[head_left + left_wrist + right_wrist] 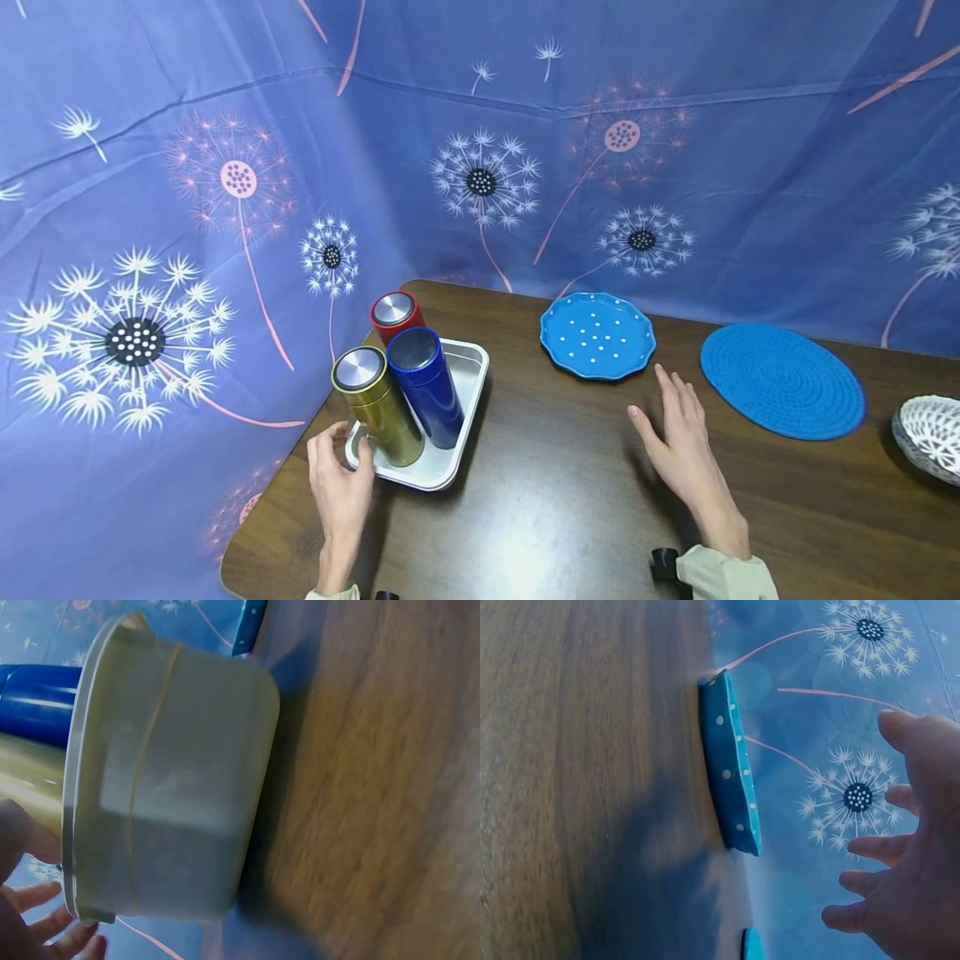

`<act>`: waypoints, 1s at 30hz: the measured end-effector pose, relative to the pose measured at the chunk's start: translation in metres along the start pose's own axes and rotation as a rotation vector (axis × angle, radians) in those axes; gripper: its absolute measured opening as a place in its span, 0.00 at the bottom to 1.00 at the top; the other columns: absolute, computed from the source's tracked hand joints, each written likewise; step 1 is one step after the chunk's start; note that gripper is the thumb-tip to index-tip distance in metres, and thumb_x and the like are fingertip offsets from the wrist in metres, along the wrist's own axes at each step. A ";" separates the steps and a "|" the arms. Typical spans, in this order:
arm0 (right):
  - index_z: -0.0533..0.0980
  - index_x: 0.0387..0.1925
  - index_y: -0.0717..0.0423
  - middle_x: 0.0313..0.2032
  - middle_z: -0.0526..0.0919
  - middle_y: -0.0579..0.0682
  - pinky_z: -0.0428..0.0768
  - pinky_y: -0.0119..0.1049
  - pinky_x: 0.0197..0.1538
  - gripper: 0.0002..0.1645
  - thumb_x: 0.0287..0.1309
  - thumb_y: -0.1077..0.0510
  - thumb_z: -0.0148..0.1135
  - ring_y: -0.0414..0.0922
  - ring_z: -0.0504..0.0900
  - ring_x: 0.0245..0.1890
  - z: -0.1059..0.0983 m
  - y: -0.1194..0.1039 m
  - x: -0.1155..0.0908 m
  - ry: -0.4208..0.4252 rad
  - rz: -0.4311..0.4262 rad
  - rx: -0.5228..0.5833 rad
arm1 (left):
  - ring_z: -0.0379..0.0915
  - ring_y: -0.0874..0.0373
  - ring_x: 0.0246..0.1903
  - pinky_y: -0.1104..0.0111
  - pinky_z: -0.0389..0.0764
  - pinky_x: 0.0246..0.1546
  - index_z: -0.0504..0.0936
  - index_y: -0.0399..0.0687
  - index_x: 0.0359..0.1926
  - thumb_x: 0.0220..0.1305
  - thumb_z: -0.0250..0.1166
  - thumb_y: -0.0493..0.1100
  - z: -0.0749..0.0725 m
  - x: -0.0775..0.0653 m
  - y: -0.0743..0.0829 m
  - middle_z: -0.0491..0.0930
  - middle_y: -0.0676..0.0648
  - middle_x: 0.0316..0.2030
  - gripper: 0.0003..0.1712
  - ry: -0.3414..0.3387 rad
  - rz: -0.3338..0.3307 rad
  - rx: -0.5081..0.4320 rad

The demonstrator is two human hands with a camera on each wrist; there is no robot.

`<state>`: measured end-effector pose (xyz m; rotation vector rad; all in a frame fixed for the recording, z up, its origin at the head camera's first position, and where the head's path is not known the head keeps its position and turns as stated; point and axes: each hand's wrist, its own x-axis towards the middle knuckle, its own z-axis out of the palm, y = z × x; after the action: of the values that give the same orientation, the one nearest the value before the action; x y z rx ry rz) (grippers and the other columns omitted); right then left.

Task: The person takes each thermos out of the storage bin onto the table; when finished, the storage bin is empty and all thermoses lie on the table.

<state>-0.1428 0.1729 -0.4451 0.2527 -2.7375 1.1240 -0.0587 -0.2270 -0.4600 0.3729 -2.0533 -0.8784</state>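
Note:
At the left stands a pale grey rectangular tray (470,375) with a gold bottle (392,423), a dark blue bottle (431,396) and a red bottle (395,312) upright in it. My left hand (341,483) is at the tray's near left corner. Its thumb meets the rim, while its fingers (49,922) spread loosely past the corner; whether they press on it is unclear. Over the table my right hand (686,454) hovers with fingers extended, holding nothing. The nearest thing to it is a blue scalloped plate (597,337) with white dots.
Right of the plate lies a round blue woven mat (783,382). A white openwork basket (930,437) stands at the right edge of view. Blue dandelion-print cloth (390,167) hangs behind and left of the brown wooden table (540,467).

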 end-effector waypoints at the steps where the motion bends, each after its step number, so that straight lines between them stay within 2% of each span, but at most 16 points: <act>1: 0.44 0.76 0.58 0.70 0.47 0.75 0.46 0.73 0.62 0.44 0.70 0.46 0.51 0.73 0.41 0.70 0.000 -0.001 -0.001 -0.001 0.002 0.007 | 0.73 0.47 0.38 0.71 0.68 0.40 0.77 0.29 0.46 0.50 0.63 0.24 0.000 0.001 -0.002 0.75 0.35 0.38 0.18 -0.016 -0.017 0.007; 6: 0.43 0.76 0.57 0.71 0.47 0.74 0.48 0.72 0.63 0.44 0.71 0.46 0.50 0.72 0.42 0.71 0.000 -0.008 -0.002 0.000 -0.003 0.030 | 0.77 0.37 0.44 0.57 0.71 0.45 0.80 0.30 0.49 0.53 0.60 0.25 0.003 0.003 -0.009 0.81 0.32 0.43 0.20 -0.088 -0.097 0.035; 11: 0.44 0.77 0.56 0.72 0.48 0.72 0.48 0.72 0.63 0.44 0.70 0.47 0.52 0.70 0.43 0.71 0.002 -0.016 -0.001 -0.004 -0.016 0.070 | 0.79 0.35 0.46 0.48 0.73 0.45 0.83 0.32 0.49 0.54 0.57 0.25 0.004 0.004 -0.014 0.83 0.32 0.44 0.20 -0.096 -0.129 0.054; 14: 0.44 0.77 0.54 0.72 0.49 0.70 0.50 0.72 0.62 0.44 0.70 0.48 0.53 0.68 0.45 0.71 0.006 -0.020 0.000 -0.016 -0.023 0.095 | 0.81 0.38 0.42 0.50 0.74 0.39 0.84 0.34 0.48 0.55 0.57 0.25 0.004 0.005 -0.015 0.85 0.34 0.42 0.20 -0.079 -0.123 0.072; 16: 0.44 0.77 0.52 0.73 0.50 0.68 0.52 0.72 0.61 0.44 0.70 0.47 0.53 0.67 0.47 0.71 0.010 -0.023 0.001 -0.025 -0.029 0.107 | 0.80 0.42 0.31 0.55 0.73 0.29 0.85 0.36 0.47 0.54 0.57 0.25 0.004 0.006 -0.015 0.85 0.35 0.33 0.20 -0.070 -0.120 0.086; 18: 0.45 0.77 0.51 0.73 0.51 0.67 0.53 0.71 0.61 0.44 0.69 0.47 0.53 0.67 0.49 0.71 0.014 -0.025 0.002 -0.029 -0.041 0.127 | 0.71 0.49 0.23 0.60 0.66 0.21 0.86 0.36 0.47 0.53 0.58 0.24 0.004 0.006 -0.014 0.84 0.36 0.28 0.20 -0.063 -0.114 0.094; 20: 0.46 0.77 0.49 0.72 0.52 0.67 0.55 0.70 0.61 0.43 0.69 0.47 0.54 0.66 0.51 0.70 0.019 -0.029 0.002 -0.029 -0.058 0.148 | 0.61 0.53 0.20 0.63 0.59 0.18 0.86 0.36 0.47 0.53 0.58 0.25 0.004 0.007 -0.014 0.79 0.38 0.20 0.20 -0.064 -0.112 0.100; 21: 0.46 0.77 0.49 0.72 0.53 0.66 0.56 0.70 0.61 0.43 0.69 0.48 0.54 0.66 0.52 0.70 0.021 -0.031 0.003 -0.029 -0.066 0.161 | 0.59 0.54 0.19 0.64 0.56 0.17 0.86 0.36 0.47 0.53 0.58 0.25 0.004 0.007 -0.013 0.75 0.41 0.16 0.20 -0.066 -0.114 0.100; 26: 0.49 0.76 0.48 0.72 0.56 0.61 0.57 0.67 0.63 0.43 0.67 0.50 0.57 0.62 0.55 0.71 0.036 -0.045 0.006 -0.049 -0.108 0.232 | 0.54 0.57 0.17 0.65 0.55 0.17 0.86 0.37 0.47 0.54 0.59 0.26 0.006 0.008 -0.013 0.65 0.47 0.12 0.20 -0.061 -0.132 0.098; 30: 0.50 0.76 0.49 0.73 0.56 0.59 0.56 0.64 0.66 0.45 0.65 0.51 0.61 0.59 0.54 0.72 0.052 -0.058 0.008 -0.087 -0.108 0.299 | 0.58 0.57 0.18 0.65 0.56 0.17 0.86 0.37 0.47 0.54 0.60 0.26 0.006 0.008 -0.014 0.75 0.42 0.15 0.19 -0.060 -0.142 0.093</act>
<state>-0.1429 0.0947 -0.4407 0.4922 -2.5815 1.5214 -0.0690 -0.2384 -0.4679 0.5552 -2.1490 -0.8899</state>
